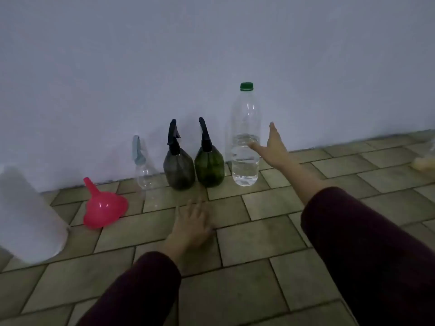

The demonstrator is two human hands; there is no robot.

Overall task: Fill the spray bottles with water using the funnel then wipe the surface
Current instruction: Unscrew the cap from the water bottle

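Standing by wall: three spray bottles (179, 168), one water bottle (244, 142), one funnel (104, 208); left hand (191, 222), right hand (274, 147) spread wide

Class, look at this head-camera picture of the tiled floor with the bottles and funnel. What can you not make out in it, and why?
- White container, head view: cut off by the left edge and blurred; its kind is unclear.
- Yellowish object: cut by the right edge, blurred.
- Clear spray bottle: too faint against the wall to judge any contents.
- Right hand by the water bottle: contact unclear.

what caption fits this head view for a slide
Right hand reaching for the water bottle beside three spray bottles and a pink funnel.
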